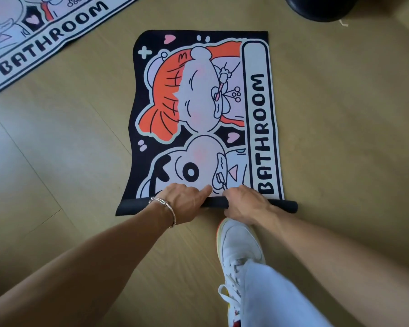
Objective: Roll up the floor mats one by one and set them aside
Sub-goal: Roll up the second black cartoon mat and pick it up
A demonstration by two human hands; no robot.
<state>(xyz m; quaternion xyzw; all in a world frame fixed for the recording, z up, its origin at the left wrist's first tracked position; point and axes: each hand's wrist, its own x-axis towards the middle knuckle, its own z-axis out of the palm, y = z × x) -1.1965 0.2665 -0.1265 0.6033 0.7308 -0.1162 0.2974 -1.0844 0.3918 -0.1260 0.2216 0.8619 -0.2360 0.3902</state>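
Note:
A black floor mat (198, 109) printed with two cartoon figures and the word BATHROOM lies lengthwise on the wooden floor in front of me. Its near end is curled into a thin black roll (215, 204) that spans the mat's width. My left hand (187, 201), with a silver bracelet at the wrist, grips the roll left of centre. My right hand (243, 204) grips it right of centre. A second mat (45, 36) of the same design lies flat at the upper left, partly cut off by the frame.
My foot in a white sneaker (241, 246) stands just behind the roll, below my right hand. A dark round object (316, 7) sits on the floor at the top right. Bare wooden floor (69, 161) lies on both sides of the mat.

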